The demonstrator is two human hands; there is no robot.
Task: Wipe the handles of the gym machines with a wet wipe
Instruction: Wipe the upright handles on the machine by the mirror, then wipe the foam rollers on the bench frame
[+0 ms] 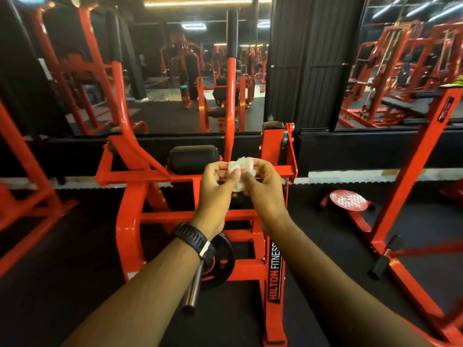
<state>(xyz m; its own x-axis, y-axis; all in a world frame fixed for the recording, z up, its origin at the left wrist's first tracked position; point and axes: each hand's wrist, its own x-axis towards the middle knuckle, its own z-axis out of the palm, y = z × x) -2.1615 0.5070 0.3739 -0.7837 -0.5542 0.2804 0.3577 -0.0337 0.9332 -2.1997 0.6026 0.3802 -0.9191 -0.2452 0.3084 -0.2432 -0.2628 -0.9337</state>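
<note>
wet wipe [240, 171] white. machine frame [127, 236] painted orange-red. roller pad [193, 159] black. wristwatch [193, 236] black, buckle silver. frame label [275, 274] black, lettered red and white. round disc [348, 200] red, speckled white. floor [62, 259] black.

**Gym floor with mirrored far wall**

Floor [75, 259]: black rubber matting throughout.
Far wall: two large mirrors, left mirror [175, 113] and right mirror [400, 71], parted by a black ribbed panel [300, 71]. A black band [350, 151] runs below them, with a pale strip [363, 175] at the floor line.
Lighting: warm strip light [200, 1] and white ceiling panel [193, 26], both seen in the left mirror; the room is dim.
Furniture: orange steel machine [274, 271] lettered HILTON FITNESS, near centre. There is a further orange left frame [27, 196] and right frame [411, 171]. A red twist disc [348, 200] sits on the floor at right.
</note>
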